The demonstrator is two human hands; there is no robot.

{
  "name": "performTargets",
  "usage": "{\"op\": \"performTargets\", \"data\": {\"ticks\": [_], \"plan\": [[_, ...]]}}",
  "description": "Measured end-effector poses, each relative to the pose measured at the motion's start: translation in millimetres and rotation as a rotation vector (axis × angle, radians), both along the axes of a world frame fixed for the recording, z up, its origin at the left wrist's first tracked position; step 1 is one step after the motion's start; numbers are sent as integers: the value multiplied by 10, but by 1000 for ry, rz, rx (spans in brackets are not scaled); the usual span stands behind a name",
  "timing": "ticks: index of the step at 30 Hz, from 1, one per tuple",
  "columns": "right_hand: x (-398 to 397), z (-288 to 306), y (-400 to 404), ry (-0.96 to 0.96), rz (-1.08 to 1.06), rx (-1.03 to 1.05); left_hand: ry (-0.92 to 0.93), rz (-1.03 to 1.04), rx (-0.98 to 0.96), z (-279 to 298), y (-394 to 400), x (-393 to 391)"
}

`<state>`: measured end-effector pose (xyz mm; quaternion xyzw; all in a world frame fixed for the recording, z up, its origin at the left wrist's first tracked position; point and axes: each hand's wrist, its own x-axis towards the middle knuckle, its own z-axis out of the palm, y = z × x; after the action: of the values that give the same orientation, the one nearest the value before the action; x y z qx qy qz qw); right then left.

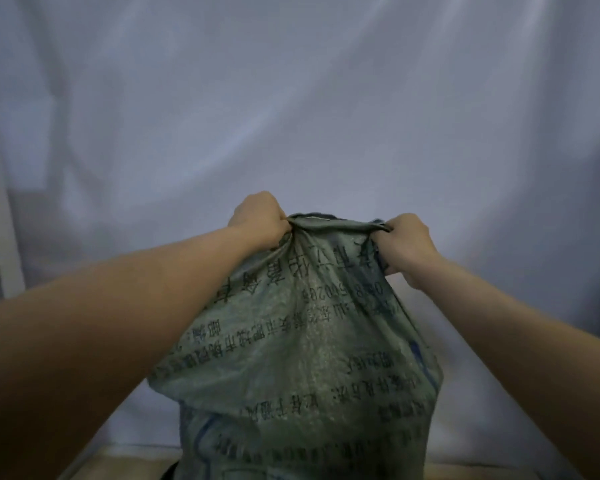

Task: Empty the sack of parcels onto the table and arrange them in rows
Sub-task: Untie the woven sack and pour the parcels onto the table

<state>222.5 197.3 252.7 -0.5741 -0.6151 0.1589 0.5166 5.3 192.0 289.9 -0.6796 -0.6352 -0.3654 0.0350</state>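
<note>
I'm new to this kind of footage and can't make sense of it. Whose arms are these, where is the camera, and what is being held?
There is no machine here. A person wears a camera on the head, so you look forward and down along their bare arms. The left hand and the right hand each grip a top corner of a grey-green woven sack printed with dark lettering, holding it up. Behind hangs a pale cloth backdrop. No parcels show, and the table itself is hardly visible.
</note>
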Motion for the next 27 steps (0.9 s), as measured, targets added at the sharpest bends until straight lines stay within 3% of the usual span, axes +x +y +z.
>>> {"op": "performTargets", "data": {"ticks": [4,6,12,15,20,24,27], "plan": [[-290,-5,-242,163,261,-137,-73,-61,-45,48,-28,97],[-446,-59,-311,126,351,-173,-46,-101,-42,71,-65,171],[-651,-161,-168,-2,88,21,-147,-347,-255,95,-268,107],[-641,-174,-105,-67,-11,72,149,-312,-299,203,-432,-192],[-604,-203,-47,-87,-53,105,613,66,-536,248,-603,-872],[-602,-204,-43,-72,-72,101,743,290,-649,28,-610,-1324],[-644,-185,-69,-66,-59,94,800,349,-625,-175,-552,-1362]]}}
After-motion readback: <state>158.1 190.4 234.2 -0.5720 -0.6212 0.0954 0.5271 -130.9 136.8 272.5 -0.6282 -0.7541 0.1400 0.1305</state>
